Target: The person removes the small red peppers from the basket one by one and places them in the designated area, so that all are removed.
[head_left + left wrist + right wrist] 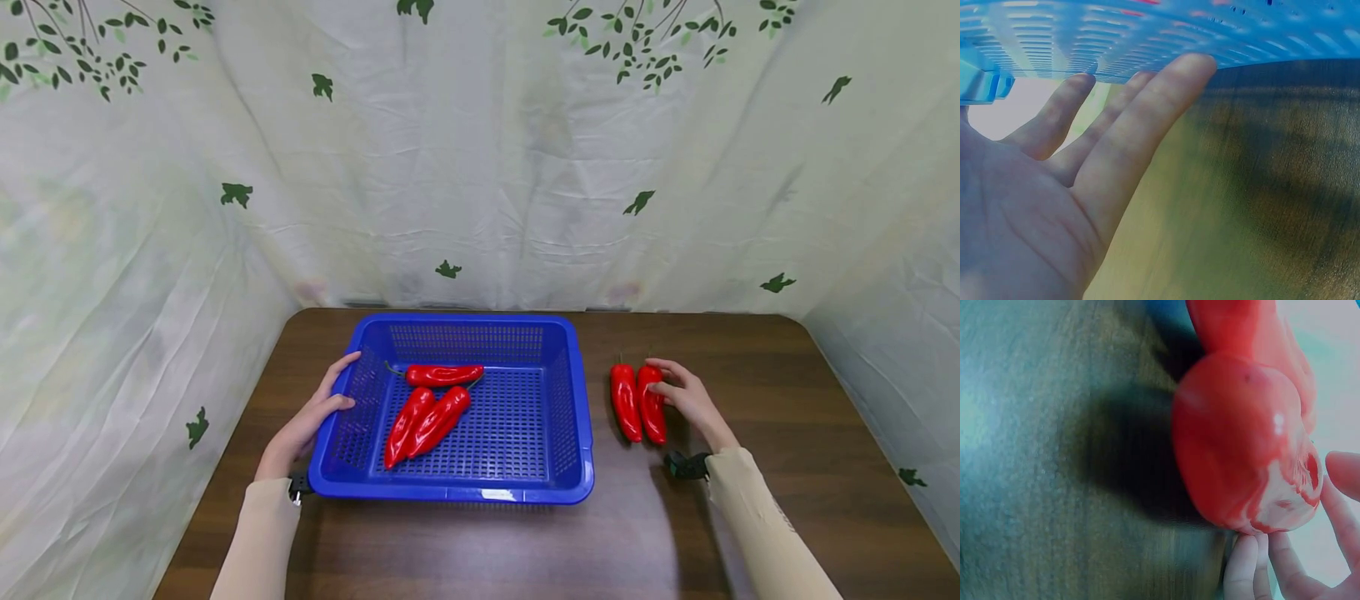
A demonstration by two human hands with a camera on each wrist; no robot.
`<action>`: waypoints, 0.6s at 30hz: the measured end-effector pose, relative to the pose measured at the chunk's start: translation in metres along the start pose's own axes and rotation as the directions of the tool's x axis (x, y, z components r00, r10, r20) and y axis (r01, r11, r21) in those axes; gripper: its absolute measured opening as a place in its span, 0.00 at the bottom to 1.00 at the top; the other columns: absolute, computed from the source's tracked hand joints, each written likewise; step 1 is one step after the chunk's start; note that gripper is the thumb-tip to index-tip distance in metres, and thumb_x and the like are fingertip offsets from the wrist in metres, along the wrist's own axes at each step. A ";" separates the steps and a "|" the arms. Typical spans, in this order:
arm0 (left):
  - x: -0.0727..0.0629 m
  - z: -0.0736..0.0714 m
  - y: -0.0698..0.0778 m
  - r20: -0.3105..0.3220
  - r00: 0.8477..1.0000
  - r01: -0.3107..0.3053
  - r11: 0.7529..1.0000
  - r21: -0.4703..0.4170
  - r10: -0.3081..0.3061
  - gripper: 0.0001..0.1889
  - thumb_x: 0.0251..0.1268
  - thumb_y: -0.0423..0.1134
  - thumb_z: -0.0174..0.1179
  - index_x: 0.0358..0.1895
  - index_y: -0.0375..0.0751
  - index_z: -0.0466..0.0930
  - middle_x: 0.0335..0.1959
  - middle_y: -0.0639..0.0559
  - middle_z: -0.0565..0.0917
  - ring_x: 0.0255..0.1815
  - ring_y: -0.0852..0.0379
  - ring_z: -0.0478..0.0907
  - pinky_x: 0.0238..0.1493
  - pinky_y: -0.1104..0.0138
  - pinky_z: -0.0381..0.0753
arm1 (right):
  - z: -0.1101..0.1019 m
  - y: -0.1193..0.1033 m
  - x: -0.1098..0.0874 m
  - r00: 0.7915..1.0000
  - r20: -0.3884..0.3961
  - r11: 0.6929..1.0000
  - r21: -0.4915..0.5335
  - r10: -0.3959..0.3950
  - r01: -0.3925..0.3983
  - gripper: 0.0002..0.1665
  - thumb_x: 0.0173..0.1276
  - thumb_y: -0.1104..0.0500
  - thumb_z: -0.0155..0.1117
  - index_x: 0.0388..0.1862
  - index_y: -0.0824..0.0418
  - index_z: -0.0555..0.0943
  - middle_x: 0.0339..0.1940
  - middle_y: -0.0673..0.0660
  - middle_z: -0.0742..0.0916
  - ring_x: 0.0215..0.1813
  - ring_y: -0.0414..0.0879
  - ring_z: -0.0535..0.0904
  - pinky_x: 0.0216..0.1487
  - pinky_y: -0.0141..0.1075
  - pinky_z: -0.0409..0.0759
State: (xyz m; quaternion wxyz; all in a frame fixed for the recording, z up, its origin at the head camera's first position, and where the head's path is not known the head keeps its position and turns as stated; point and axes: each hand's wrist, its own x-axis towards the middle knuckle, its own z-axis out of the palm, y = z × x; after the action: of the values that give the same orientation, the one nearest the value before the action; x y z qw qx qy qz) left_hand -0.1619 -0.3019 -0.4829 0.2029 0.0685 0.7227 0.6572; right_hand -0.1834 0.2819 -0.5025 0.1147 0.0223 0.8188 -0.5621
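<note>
A blue plastic basket [555, 400] stands on the table, holding a red pepper [444, 376] lying crosswise and two more peppers [441, 421] slanting side by side. Against its left side rests my left hand [303, 425]; in the left wrist view the fingers [1141, 137] stretch fairly straight to the slotted wall. Right of the basket, two red peppers lie side by side. My right hand [696, 406] holds the right pepper [652, 421] between thumb and fingers, near its stem end. The left pepper [625, 404] lies close beside it. Some right fingertips are hidden in the head view.
The brown wooden table [780, 392] extends beyond the basket and peppers on both sides. A pale curtain [480, 167] with leaf prints hangs behind the table and along its sides.
</note>
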 end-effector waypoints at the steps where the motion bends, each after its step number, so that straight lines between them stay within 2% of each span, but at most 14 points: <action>1: 0.000 0.000 0.000 0.003 1.000 -0.004 1.000 -0.001 0.004 0.37 0.68 0.35 0.44 0.75 0.66 0.41 0.72 0.37 0.38 0.64 0.25 0.51 0.50 0.46 0.72 | 0.000 0.000 0.000 1.000 -0.002 1.000 0.005 -0.002 0.002 0.30 0.72 0.62 0.51 0.71 0.66 0.61 0.65 0.72 0.66 0.60 0.62 0.66 0.51 0.36 0.74; 4: 0.000 0.001 0.000 0.007 1.000 -0.008 1.000 -0.005 0.008 0.37 0.69 0.34 0.44 0.75 0.66 0.41 0.72 0.36 0.38 0.64 0.25 0.52 0.50 0.46 0.73 | -0.001 0.001 -0.001 1.000 -0.011 1.000 0.018 -0.010 0.010 0.30 0.72 0.61 0.50 0.71 0.66 0.61 0.65 0.72 0.67 0.59 0.60 0.66 0.48 0.32 0.74; 8: 0.000 0.000 0.000 0.008 1.000 -0.011 1.000 -0.013 0.011 0.37 0.68 0.34 0.44 0.75 0.65 0.41 0.72 0.36 0.38 0.63 0.26 0.52 0.49 0.48 0.73 | -0.003 0.001 -0.002 0.999 -0.029 0.999 0.038 -0.028 0.029 0.29 0.72 0.61 0.50 0.70 0.67 0.62 0.65 0.72 0.67 0.57 0.56 0.68 0.47 0.31 0.74; 18: 0.000 0.001 0.001 0.008 1.000 -0.003 1.000 -0.009 0.003 0.37 0.68 0.34 0.44 0.75 0.66 0.41 0.72 0.37 0.38 0.64 0.26 0.52 0.49 0.48 0.73 | -0.007 -0.008 -0.005 0.994 -0.062 0.996 0.025 -0.089 0.090 0.28 0.73 0.60 0.49 0.69 0.68 0.62 0.67 0.71 0.68 0.55 0.47 0.71 0.54 0.44 0.74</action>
State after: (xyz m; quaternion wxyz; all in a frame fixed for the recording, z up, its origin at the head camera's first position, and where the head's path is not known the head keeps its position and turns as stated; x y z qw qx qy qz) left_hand -0.1616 -0.3012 -0.4821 0.2052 0.0713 0.7187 0.6605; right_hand -0.1807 0.2865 -0.4919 0.0643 0.0042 0.8141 -0.5771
